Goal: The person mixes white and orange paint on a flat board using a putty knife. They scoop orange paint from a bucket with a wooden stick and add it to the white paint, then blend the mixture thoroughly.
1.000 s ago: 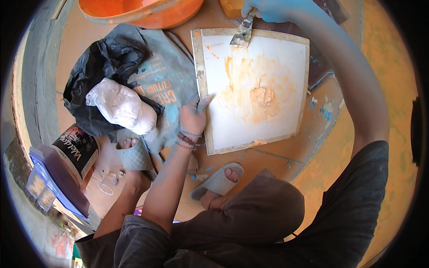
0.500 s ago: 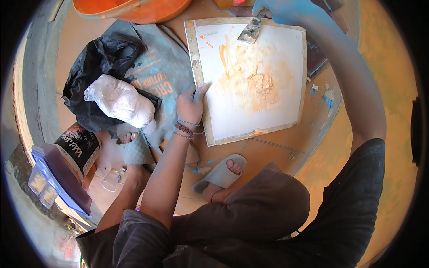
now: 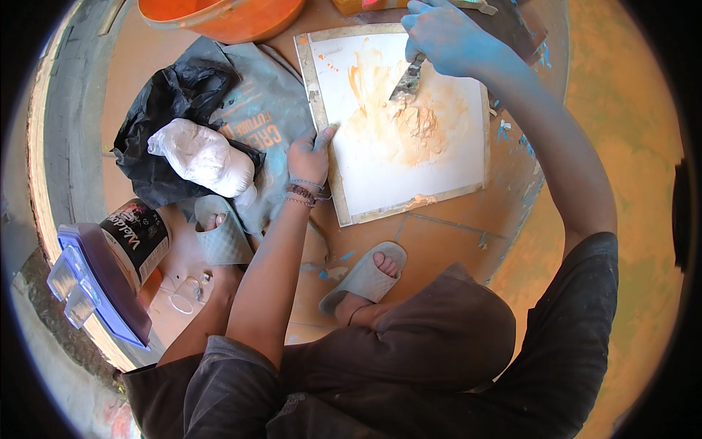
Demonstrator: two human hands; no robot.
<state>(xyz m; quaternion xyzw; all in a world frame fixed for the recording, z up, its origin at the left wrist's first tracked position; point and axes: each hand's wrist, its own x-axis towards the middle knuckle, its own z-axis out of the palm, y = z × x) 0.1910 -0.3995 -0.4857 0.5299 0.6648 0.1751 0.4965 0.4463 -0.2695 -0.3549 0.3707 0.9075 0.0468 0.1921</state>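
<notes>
A white board with a worn, greyish border lies tilted in front of me. On its middle sits a mound of pale orange putty, with thin smears around it. My left hand is closed on the board's left edge, thumb on top; the fingers underneath are hidden. Blue-stained, my right hand grips a putty knife by its handle, above the board's upper part. The knife's dirty blade points down, its tip at the upper edge of the mound.
An orange basin stands at the far left. Left of the board, a white plastic-wrapped bundle rests on a black bag and a grey printed sack. A black-labelled bucket and a purple lid are nearer. My sandalled feet flank the near floor.
My right hand has brought the putty knife down and nearer, from the board's far edge to the mound. The left hand keeps its hold on the board.
</notes>
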